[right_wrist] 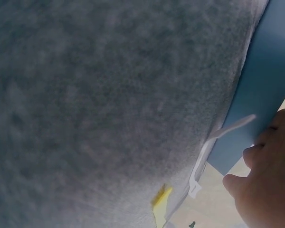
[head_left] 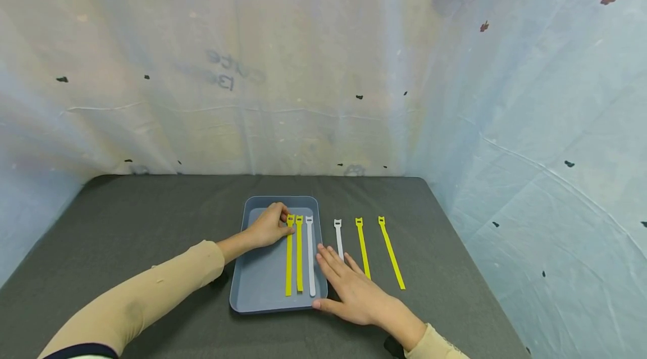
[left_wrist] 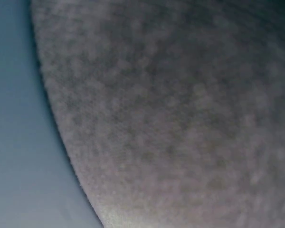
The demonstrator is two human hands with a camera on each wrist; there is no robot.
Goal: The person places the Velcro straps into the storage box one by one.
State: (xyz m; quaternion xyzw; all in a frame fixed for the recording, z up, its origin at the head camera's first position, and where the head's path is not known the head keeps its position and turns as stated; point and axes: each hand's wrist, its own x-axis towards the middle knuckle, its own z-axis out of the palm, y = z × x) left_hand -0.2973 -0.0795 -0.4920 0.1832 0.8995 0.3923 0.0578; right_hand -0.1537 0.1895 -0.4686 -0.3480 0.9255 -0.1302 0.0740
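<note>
A blue-grey tray [head_left: 263,286] holds three flat cable ties side by side: a left yellow one [head_left: 288,269], a second yellow one [head_left: 299,258] and a white one [head_left: 310,263]. Over the tray, my left hand [head_left: 268,226] pinches the slotted head of the left yellow tie between thumb and fingers. Fingers extended, my right hand [head_left: 354,294] lies along the tray's right edge. It partly covers another white tie [head_left: 338,232] outside the tray. In the right wrist view, the right hand [right_wrist: 270,171] is beside the tray [right_wrist: 256,85].
Two more yellow ties, one nearer [head_left: 361,241] and one farther right [head_left: 391,255], lie on the dark grey cloth-covered table [head_left: 167,207]. A pale plastic sheet [head_left: 303,67] hangs behind and at the sides. The left wrist view shows mostly blurred grey cloth [left_wrist: 171,118].
</note>
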